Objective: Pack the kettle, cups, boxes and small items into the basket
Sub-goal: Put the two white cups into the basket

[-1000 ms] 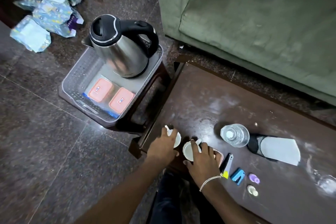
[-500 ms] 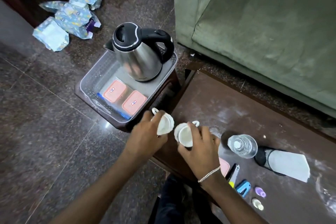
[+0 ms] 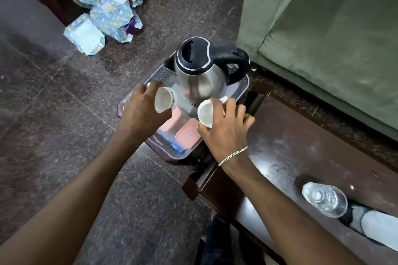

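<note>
Over the basket (image 3: pixel 241 90), both hands' fingers grip tilted white cups: left hand (image 3: pixel 140 112), right hand (image 3: pixel 226 129)

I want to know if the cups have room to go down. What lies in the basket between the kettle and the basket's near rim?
In the head view, two pink-lidded boxes lie side by side between the kettle and the basket's near rim.

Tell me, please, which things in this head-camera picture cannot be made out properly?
- Left pink-lidded box: head view, mostly hidden by the left hand and its white cup.
- Basket: its floor behind the kettle is hidden by the kettle.
- Right cup: its outside is covered by the right hand.
- Black-and-white object: cut off by the right edge.
- Lid label on the right box: too small to read.
</note>
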Demonstrator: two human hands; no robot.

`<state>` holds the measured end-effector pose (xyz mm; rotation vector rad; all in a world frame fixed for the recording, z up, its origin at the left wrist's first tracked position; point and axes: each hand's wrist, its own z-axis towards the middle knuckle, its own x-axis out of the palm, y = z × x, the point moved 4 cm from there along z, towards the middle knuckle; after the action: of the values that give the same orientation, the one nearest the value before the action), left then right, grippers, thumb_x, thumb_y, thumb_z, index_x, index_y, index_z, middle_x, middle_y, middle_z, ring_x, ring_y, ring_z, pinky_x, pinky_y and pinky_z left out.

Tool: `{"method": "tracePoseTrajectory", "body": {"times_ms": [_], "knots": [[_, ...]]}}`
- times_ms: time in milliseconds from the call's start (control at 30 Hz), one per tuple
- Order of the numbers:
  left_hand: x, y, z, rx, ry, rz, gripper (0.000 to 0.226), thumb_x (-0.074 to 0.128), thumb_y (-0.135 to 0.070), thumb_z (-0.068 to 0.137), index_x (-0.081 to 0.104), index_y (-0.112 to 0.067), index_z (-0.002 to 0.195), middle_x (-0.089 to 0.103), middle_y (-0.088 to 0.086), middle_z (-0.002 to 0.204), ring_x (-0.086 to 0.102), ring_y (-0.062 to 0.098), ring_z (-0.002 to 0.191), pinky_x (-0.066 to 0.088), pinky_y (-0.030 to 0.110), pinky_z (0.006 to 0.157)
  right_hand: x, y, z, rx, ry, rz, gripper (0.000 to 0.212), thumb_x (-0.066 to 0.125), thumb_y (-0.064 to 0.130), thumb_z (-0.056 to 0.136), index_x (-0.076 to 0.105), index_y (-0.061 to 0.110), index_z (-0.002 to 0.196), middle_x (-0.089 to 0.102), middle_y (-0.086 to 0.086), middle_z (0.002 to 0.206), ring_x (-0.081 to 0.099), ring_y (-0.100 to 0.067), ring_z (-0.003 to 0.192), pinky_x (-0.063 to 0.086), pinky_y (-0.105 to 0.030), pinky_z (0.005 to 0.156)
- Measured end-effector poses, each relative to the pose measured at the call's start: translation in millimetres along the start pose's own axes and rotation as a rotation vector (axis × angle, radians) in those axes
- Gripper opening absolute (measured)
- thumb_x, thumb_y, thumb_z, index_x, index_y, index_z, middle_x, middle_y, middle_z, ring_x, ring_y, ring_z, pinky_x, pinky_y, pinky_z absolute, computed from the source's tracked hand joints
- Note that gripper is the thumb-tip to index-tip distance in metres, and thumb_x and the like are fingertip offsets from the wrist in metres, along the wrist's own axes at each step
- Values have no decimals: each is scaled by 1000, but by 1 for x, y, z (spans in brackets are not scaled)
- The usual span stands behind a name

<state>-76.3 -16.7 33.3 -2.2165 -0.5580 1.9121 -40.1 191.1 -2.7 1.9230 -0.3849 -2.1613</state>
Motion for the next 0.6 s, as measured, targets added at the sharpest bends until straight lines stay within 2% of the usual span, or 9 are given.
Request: {"method": "tracePoseTrajectory", "body": {"times_ms": [133, 300, 500, 600], "knots": [[13, 9, 30, 32, 18, 47, 71, 82, -29, 77, 55, -26, 142, 60, 19, 123, 62, 47, 112, 52, 48, 88, 24, 5, 5, 5, 4, -111, 64, 75, 54, 67, 58, 22, 120, 53, -7, 110, 43, -31, 95, 31, -46, 78], [28, 16, 55, 43, 49, 55, 71, 80, -25, 79, 53, -25, 145, 57, 19, 123, 64, 48, 105, 54, 48, 84, 36, 10, 12, 38, 67, -141, 64, 77, 56, 65, 58, 22, 116, 53, -7, 110, 42, -32, 97, 31, -48, 78], [39, 26, 71, 51, 71, 39, 71, 81, -26, 78, 54, -24, 143, 58, 19, 120, 63, 46, 106, 52, 44, 84, 48, 4, 12, 75, 179, -95, 66, 74, 55, 69, 61, 22, 125, 57, -6, 117, 43, -33, 106, 33, -50, 84], [45, 27, 76, 50, 98, 36, 70, 83, -28, 77, 56, -23, 142, 59, 20, 120, 64, 46, 106, 51, 44, 84, 52, 3, 13, 85, 192, -100, 65, 76, 53, 67, 61, 21, 122, 57, -4, 114, 42, -32, 105, 32, -49, 83]]}}
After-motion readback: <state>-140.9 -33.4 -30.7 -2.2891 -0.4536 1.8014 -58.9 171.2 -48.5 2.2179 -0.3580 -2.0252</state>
